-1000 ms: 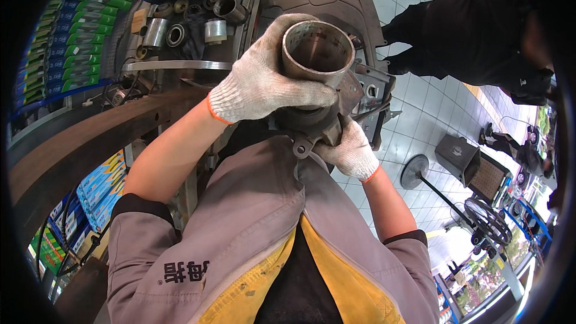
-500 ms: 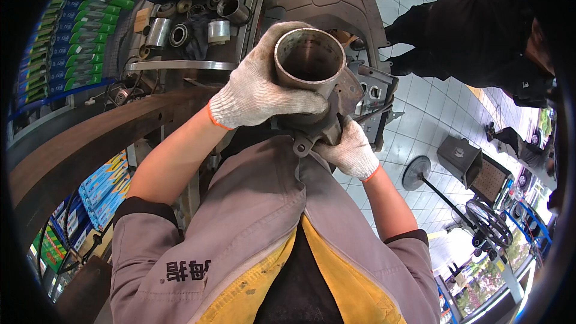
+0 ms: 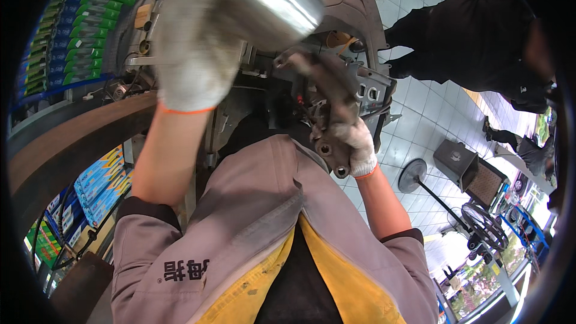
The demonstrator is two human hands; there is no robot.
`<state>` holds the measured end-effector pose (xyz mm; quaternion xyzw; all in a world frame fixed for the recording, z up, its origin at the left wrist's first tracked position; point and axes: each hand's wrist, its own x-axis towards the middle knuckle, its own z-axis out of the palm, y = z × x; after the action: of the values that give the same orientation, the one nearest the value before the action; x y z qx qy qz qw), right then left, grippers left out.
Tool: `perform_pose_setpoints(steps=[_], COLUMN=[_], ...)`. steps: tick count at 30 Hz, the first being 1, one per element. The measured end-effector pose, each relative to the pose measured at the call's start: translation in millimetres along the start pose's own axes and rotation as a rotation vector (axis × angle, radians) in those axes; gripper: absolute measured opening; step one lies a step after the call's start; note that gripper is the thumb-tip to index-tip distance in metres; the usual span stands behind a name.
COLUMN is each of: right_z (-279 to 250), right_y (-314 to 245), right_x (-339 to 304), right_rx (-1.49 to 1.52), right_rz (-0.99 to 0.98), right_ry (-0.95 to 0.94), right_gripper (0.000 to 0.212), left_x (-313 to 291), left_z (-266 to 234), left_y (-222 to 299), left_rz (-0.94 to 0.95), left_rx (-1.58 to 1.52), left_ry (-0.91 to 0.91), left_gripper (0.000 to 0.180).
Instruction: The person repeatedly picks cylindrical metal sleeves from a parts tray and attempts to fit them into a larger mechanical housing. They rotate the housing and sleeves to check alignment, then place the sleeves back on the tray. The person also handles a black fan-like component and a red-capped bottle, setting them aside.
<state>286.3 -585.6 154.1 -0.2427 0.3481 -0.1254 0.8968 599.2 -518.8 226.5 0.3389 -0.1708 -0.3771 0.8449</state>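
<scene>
The left hand (image 3: pixel 195 42), blurred, grips a shiny metal tube (image 3: pixel 279 3) raised near the camera; the right hand's (image 3: pixel 358 144) fingers clasp a brown metal part (image 3: pixel 337 93) with 2 round holes showing

Light: bright and cool overall, strongest at right, where the floor (image 3: pixel 414 114) bleached to near white toward the rim. Glare: a hard white streak ran along the tube (image 3: pixel 273 6). Blur: motion smeared the left hand (image 3: pixel 195 54) and the tube; the casting (image 3: pixel 335 87) came out slightly soft. Shade: the black clothes (image 3: pixel 462 36) at right lost most detail. Distortion: the beam (image 3: pixel 78 135) bowed along the fisheye edge; blackness filled the corners. Sharp: the jacket (image 3: pixel 240 210) showed clear seams and edges
</scene>
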Motion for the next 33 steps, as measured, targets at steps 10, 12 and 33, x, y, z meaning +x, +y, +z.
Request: perform_pose_setpoints(steps=[10, 12, 33], right_z=[-9.8, -5.2, -32.1], right_y=[-24.0, -25.8, -4.9], right_x=[-20.5, -18.2, -28.8], right_rx=[0.719, 0.842, 0.685], right_rz=[-0.083, -0.061, -0.022], right_ry=[-0.237, -0.393, -0.068], right_gripper=[0.074, 0.072, 0.066], left_x=[-40.8, -50.2, -82.4], left_z=[-35.0, -42.7, -118.6], left_y=[-1.1, -11.1, -46.7], left_rz=[-0.155, -0.212, -0.270], left_rx=[0.152, 0.142, 0.799], left_ry=[0.041, 0.101, 0.313], left_gripper=[0.064, 0.060, 0.076])
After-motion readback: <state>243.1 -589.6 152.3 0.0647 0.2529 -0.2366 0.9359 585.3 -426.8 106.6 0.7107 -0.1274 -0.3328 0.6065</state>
